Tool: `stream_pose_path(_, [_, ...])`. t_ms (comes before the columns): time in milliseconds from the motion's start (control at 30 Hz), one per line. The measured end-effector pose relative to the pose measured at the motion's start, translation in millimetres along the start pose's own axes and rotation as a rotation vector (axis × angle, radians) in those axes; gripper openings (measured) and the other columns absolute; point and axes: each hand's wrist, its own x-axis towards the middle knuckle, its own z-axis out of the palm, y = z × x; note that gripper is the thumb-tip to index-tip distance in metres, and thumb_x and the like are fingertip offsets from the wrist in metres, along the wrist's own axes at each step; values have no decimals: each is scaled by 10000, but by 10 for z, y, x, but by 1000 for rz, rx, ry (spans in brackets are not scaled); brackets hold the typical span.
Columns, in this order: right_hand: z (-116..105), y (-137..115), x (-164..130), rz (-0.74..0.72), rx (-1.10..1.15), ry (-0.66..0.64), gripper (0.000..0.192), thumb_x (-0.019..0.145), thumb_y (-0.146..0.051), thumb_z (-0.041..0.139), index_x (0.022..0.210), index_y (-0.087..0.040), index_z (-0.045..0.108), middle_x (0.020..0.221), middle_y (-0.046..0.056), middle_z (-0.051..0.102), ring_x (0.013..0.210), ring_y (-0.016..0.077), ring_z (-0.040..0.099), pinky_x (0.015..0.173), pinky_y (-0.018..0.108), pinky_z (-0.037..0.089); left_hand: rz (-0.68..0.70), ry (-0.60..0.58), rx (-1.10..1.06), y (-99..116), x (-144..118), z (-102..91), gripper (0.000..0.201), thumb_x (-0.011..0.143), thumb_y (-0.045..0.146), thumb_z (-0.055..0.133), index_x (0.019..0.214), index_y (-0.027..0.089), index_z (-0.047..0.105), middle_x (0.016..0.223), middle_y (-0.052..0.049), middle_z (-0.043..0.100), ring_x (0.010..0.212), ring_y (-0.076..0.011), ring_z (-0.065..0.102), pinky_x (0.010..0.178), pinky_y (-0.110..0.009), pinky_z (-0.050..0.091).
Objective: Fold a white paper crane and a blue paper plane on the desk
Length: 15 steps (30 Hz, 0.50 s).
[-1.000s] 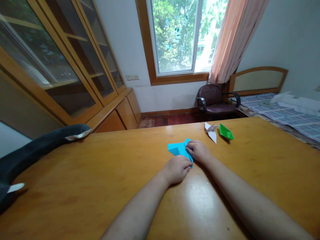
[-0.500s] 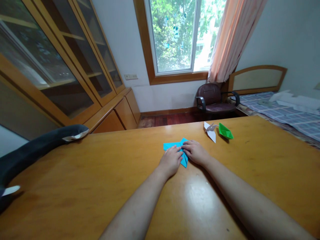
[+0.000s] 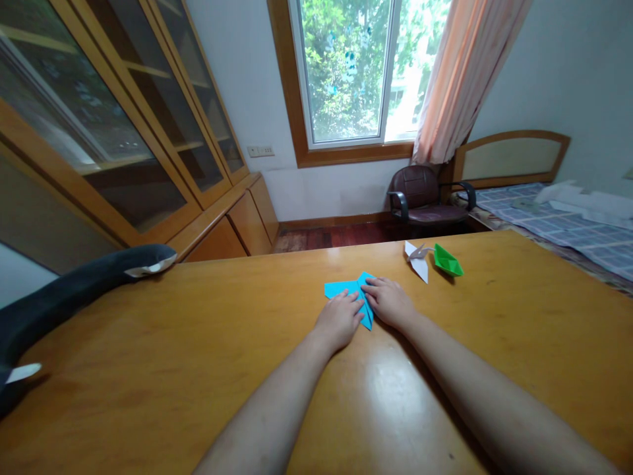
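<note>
A blue sheet of origami paper, folded with pointed ends, lies flat on the wooden table. My left hand rests on its near left part, fingers laid over the paper. From the right, my right hand sets its outstretched fingertips on the paper's middle and right side. Both hands press from above, close together; their thumbs are mostly hidden. Beyond my right hand are a white folded paper crane and a green paper boat.
A dark curved cushion-like object lies along the table's left side. Behind the table are a glass-fronted cabinet, a maroon armchair and a bed with a checked cover.
My fingers have shifted slightly on the blue paper, showing a little more of its middle crease. The whole view has moved very slightly.
</note>
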Motion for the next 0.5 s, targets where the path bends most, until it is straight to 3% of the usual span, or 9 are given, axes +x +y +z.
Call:
stream_pose_path(367, [-20, -68, -33, 59, -55, -1, 275, 935, -276, 432, 1018, -234, 691, 1245, 87, 629, 1117, 240, 557, 881, 346, 411, -4, 15, -12, -13, -2, 18, 396, 926, 351, 493, 1294, 227, 575, 1419, -74, 510, 1335, -289, 418, 1109, -469, 353])
stream_pose_path(500, [11, 15, 15, 24, 37, 27, 301, 892, -268, 485, 1133, -214, 658, 1280, 98, 609, 1145, 247, 546, 969, 370, 396, 12, 23, -1, -1, -4, 0, 381, 929, 355, 486, 1273, 227, 590, 1407, -73, 522, 1328, -290, 423, 1111, -467, 348])
